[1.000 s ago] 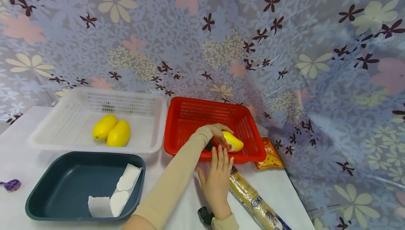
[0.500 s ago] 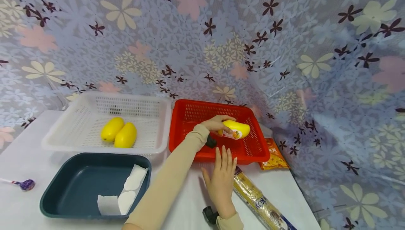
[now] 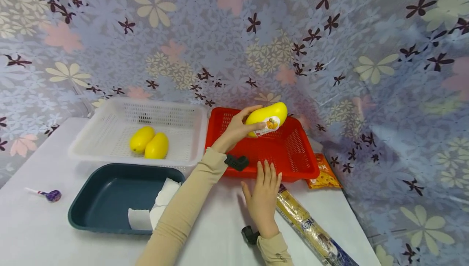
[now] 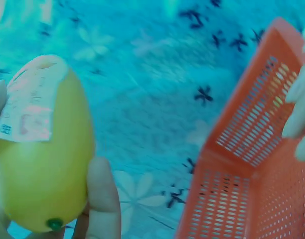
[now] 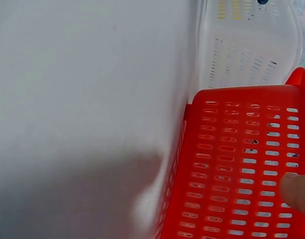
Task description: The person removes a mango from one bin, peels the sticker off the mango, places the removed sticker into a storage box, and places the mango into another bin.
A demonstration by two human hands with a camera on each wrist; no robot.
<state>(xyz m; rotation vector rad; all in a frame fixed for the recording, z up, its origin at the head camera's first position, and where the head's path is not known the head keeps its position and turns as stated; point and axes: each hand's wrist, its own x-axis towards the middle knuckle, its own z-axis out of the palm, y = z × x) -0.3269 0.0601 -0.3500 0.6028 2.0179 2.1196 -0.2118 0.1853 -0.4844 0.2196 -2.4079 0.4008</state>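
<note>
My left hand (image 3: 236, 129) grips a yellow mango (image 3: 269, 115) with a white label, up over the red basket (image 3: 264, 152). In the left wrist view the mango (image 4: 48, 164) shows its label and a small green stem end, with fingers on both sides. Fairly straight, the fingers of my right hand (image 3: 264, 201) lie at the red basket's near rim. In the right wrist view a fingertip (image 5: 294, 191) lies against the slotted basket wall (image 5: 232, 164). Two more mangoes (image 3: 149, 142) lie side by side in the white basket (image 3: 183, 123).
A dark teal tray (image 3: 106, 192) with white pieces (image 3: 141, 219) stands before the white basket. A lollipop (image 3: 53, 195) lies at the left. To the right are a long clear pasta packet (image 3: 311, 227) and an orange snack bag (image 3: 324, 174). A floral curtain (image 3: 234, 42) hangs behind.
My left hand has lifted the mango up from inside the red basket to above its far rim. The right hand has stayed at the near rim. The head view has shifted left.
</note>
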